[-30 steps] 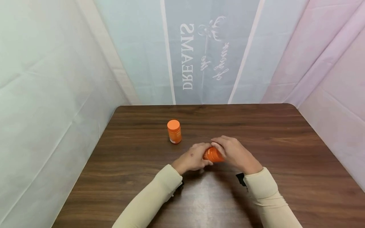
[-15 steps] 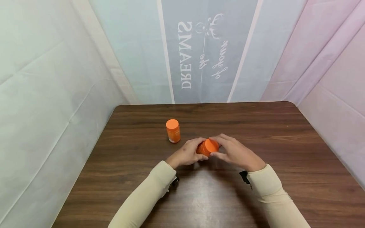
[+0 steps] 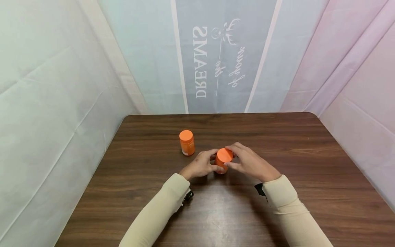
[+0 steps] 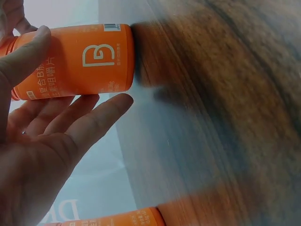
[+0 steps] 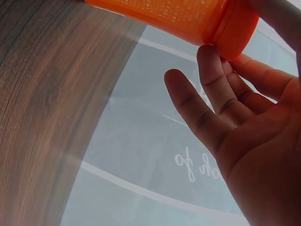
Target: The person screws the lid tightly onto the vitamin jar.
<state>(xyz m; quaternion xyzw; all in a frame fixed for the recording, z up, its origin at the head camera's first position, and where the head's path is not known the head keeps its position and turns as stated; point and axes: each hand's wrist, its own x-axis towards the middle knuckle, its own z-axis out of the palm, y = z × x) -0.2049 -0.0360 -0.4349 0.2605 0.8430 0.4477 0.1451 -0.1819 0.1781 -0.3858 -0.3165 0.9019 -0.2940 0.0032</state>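
Note:
An orange bottle with an orange screw lid (image 3: 224, 155) stands upright between the two hands in the head view. My left hand (image 3: 200, 165) grips its body from the left, thumb on the near side. In the left wrist view, white lettering and a barcode show on the bottle (image 4: 80, 61), and its base is right at the tabletop. From the right, my right hand (image 3: 253, 165) holds the lid (image 5: 235, 29) between thumb and fingers; the right wrist view shows its other fingers spread below. A second, similar orange bottle (image 3: 187, 144) stands upright beyond the left hand.
The dark wood-grain table (image 3: 148, 137) has rounded far corners. A printed cloth (image 3: 216, 68) with mirrored lettering hangs behind it, and pale cloth walls (image 3: 61, 103) rise at both sides. Dark wrist devices (image 3: 260, 189) sit below the cream sleeves (image 3: 160, 209).
The held bottle has turned from tilted, lid toward the right, to upright, and shifted slightly left. The right hand has moved from over the lid to its side. The second bottle stays put.

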